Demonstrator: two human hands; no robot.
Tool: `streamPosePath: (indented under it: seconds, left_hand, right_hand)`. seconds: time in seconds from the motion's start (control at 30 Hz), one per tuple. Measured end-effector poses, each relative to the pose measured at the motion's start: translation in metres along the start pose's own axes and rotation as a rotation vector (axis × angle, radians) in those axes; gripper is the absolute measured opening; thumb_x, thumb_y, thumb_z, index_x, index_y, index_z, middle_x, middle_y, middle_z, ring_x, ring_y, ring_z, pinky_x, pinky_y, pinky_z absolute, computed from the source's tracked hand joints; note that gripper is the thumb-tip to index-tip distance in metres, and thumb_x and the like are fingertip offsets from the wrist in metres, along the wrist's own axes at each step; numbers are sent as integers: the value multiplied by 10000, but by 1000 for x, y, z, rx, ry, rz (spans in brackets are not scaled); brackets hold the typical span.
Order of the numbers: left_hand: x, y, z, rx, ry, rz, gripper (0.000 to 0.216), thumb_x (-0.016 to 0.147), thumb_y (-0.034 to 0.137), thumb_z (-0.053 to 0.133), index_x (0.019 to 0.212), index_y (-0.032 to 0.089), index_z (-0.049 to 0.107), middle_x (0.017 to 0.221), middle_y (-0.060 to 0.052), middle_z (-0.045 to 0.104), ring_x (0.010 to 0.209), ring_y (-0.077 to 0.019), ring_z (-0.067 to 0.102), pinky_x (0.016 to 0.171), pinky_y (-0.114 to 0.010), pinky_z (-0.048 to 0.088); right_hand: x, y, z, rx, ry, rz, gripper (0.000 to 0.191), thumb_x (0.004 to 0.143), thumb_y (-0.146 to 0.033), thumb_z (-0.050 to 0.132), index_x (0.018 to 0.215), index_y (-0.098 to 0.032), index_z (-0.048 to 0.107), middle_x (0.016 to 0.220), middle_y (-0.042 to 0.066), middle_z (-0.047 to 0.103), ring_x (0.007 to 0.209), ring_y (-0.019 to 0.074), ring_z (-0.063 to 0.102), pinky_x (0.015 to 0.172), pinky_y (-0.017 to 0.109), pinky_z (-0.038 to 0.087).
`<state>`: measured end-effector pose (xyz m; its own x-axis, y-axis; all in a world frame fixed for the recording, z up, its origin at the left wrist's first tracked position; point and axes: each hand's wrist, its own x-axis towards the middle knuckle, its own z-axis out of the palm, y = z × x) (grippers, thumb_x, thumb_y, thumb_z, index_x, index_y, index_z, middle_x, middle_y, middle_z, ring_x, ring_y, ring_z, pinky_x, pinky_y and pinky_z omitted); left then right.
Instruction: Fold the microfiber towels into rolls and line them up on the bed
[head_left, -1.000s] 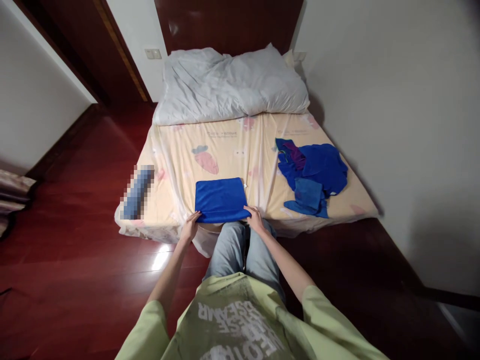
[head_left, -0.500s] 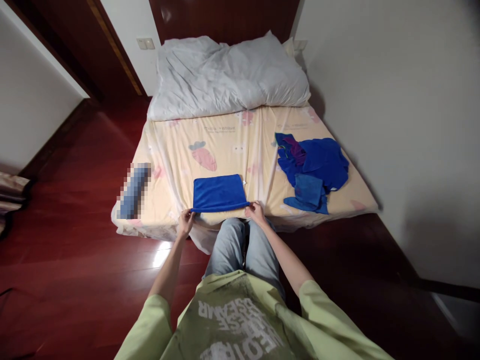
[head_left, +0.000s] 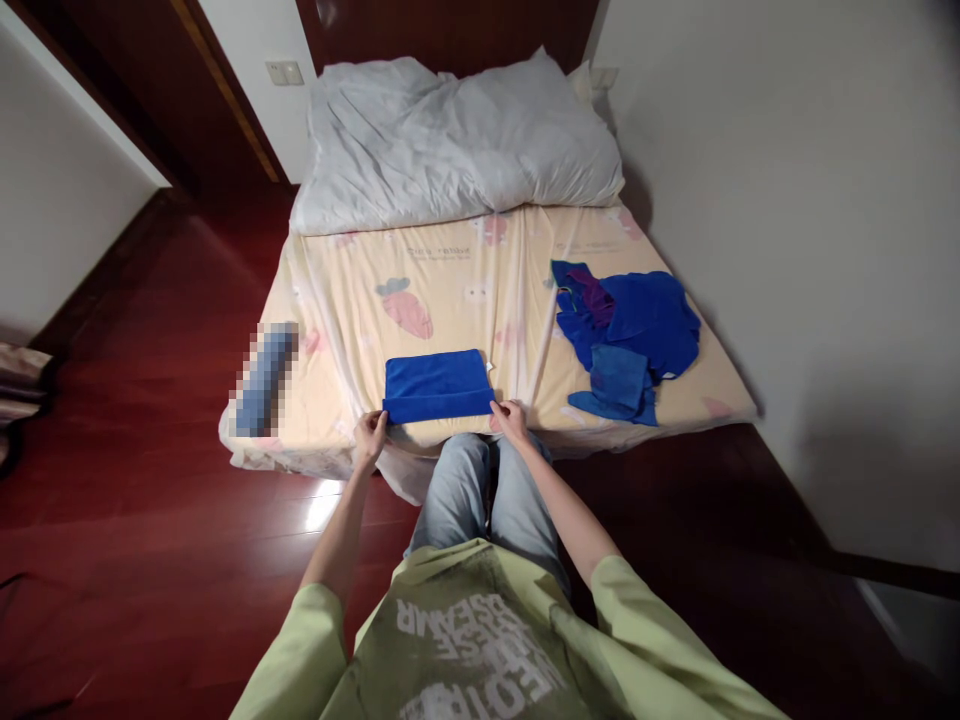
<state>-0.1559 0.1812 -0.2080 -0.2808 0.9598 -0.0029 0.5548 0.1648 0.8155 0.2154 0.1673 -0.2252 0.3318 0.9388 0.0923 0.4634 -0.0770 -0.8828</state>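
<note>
Blue cloth (head_left: 437, 378) lying on bed (head_left: 459, 328), near edge folded
Left hand (head_left: 371, 438) pinching near-left corner, right hand (head_left: 512, 421) pinching near-right.

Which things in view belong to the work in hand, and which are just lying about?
In hand:
- blue cloth, near edge folded over, corners in left hand and right hand
- bed, supporting it

Lying about:
- pile of cloths, possibly related
- pixelated bluish item, unidentifiable
- white bedding
</note>
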Motion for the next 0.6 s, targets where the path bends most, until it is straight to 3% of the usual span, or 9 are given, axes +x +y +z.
streamPosePath:
  seconds: [0.27, 0.37, 0.5, 0.6]
  left_hand:
    - [-1, 2, 2, 94, -26, -17, 408, 858, 521, 542, 920, 165, 731, 813, -101, 720, 773, -252, 673, 797, -369, 518]
    - [-6, 5, 1, 94, -15, 13, 353, 880, 473, 545, 969, 166, 694, 832, -103, 706, 781, -255, 670, 806, -385, 530]
    - [-14, 10, -6, 153, 38, 261, 320, 946, 379, 494, 1151, 183, 642, 1088, -147, 685, 1040, -288, 647, 965, -450, 519]
    - [-15, 16, -10, 214, -134, 508, 337, 959, 314, 503, 1253, 207, 628, 1307, -139, 641, 1271, -286, 564, 1121, -475, 447]
  right_hand:
    - [2, 4, 7, -34, 17, 20, 460, 788, -641, 602, 578, -234, 554, 619, 28, 550, 670, 199, 546, 716, 341, 478]
    - [-1, 2, 6, -55, 23, 42, 408, 802, -604, 614, 670, -218, 616, 677, 47, 604, 693, 208, 574, 732, 348, 507]
    - [-11, -12, -5, -120, 79, -108, 342, 873, -462, 611, 1042, -181, 707, 1023, 137, 686, 966, 267, 636, 932, 423, 527]
    - [-18, -29, -13, -204, -62, -334, 352, 933, -322, 565, 1241, -201, 685, 1260, 142, 659, 1206, 282, 586, 1100, 451, 449]
